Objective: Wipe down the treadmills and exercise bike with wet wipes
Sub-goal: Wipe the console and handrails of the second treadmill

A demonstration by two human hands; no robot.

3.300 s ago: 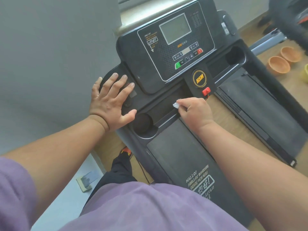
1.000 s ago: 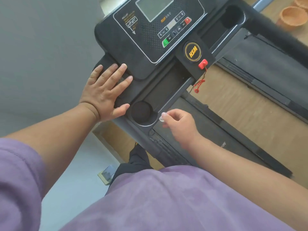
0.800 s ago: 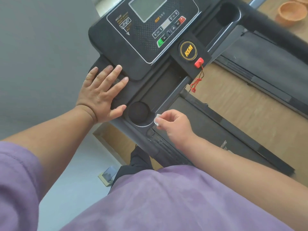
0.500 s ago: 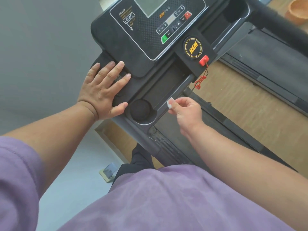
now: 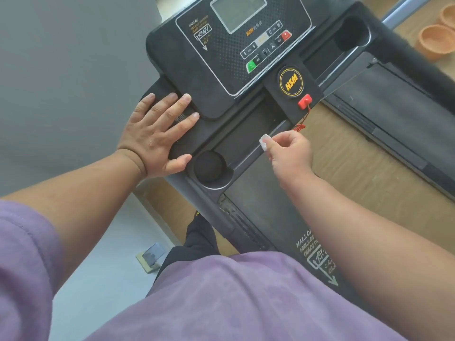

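Rightward along the console's front edge is where the wet wipe (image 5: 263, 142) has travelled: a second ago it sat down by the round cup holder (image 5: 209, 166), and now it is up beside the shallow tray (image 5: 248, 134), just below the dangling red safety cord (image 5: 302, 124). It shows only as a small white wad, folded tight, at the tips of the right hand (image 5: 289, 153). That hand's fingers (image 5: 283, 139) are curled in close, thumb and forefinger pinching the wad so that a bare corner pokes out toward the treadmill (image 5: 221, 77). I cannot tell whether the wipe is pressed on the silver trim or hovering just off it; it is very near. Keeping it bunched so small probably lets the person work it along the narrow lip and into the tray's corners.

Over on the other side, the left hand (image 5: 157, 134) has not shifted. Its fingers lie flat and spread on the black side pad of the console, thumb out toward the cup holder, holding nothing. It looks like a brace, steadying the person as they lean in.

Farther up are the display (image 5: 238, 13), the button row and the yellow-ringed logo badge (image 5: 291, 81). Beyond the console lie a second belt (image 5: 398, 102) and, on the wooden floor (image 5: 349, 166), orange pots (image 5: 434, 41). A purple shirt (image 5: 234, 299) fills the foreground.
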